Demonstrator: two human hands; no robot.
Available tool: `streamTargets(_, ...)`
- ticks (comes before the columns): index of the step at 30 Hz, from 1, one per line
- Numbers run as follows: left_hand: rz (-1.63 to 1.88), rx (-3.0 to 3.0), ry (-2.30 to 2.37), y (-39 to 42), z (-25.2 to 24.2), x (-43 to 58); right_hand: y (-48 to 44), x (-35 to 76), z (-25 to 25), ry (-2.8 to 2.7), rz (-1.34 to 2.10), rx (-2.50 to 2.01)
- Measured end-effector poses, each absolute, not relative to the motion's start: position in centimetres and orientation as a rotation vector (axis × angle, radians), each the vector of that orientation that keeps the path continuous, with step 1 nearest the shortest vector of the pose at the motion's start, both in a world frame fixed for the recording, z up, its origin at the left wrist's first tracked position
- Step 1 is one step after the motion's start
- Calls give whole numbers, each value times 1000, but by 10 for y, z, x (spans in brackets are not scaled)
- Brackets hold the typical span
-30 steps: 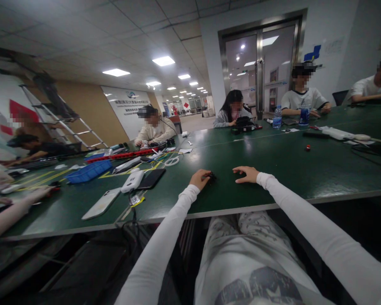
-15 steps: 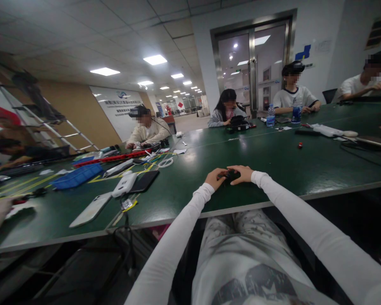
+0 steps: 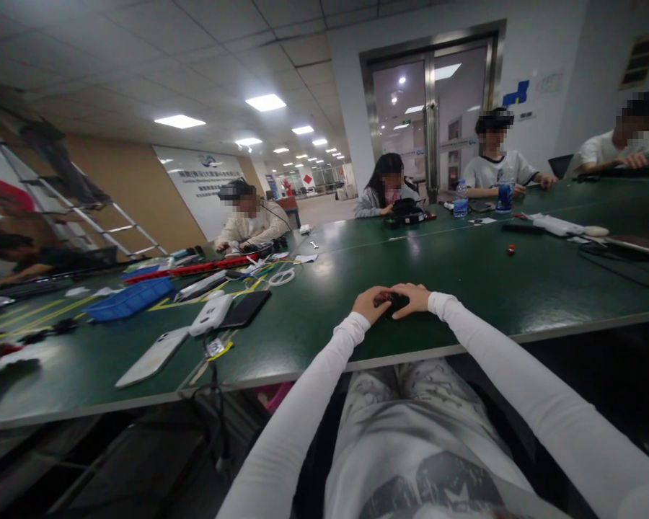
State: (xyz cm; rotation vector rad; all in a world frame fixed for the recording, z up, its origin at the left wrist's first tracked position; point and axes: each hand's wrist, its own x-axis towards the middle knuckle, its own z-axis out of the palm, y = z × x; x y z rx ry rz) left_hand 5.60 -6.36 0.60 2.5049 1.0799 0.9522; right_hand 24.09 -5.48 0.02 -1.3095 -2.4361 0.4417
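Just above the green table (image 3: pixel 438 259), near its front edge, my two hands meet around a small black object (image 3: pixel 396 300). My left hand (image 3: pixel 371 304) curls its fingers about the left side of it. From the right, my right hand (image 3: pixel 412 298) grips the same piece with thumb and fingers. Most of the object is hidden by the fingers, and its kind is too small and dark to make out.
To the left lie a white phone (image 3: pixel 154 355), a white device (image 3: pixel 212 313), a black flat phone-like slab (image 3: pixel 247 308), a blue tray (image 3: pixel 130 299) and a coiled white cable (image 3: pixel 281 277). Bottles (image 3: pixel 461 198) stand across the table. Several people sit around it.
My left hand has shifted slightly right, closer to the right hand around the black object. At the far left, a co-worker's arm has drawn back out of view.
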Motion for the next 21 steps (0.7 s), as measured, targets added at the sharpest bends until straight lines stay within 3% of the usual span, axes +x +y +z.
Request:
streamTargets(5,1020,2484,1112,-64,9,56,-54,241,0,-2416,462,-1303)
streamTargets(14,1814,1889,1543,-49,21,31,-55,244,1,-2382,534,-1285)
streamTargets(17,1779,1960,1523,-53,21,33,-56,244,1,-2382,530,-1285)
streamTargets(21,1440,2338,1277,-64,17,48,-55,242,0,-2387,497,-1297)
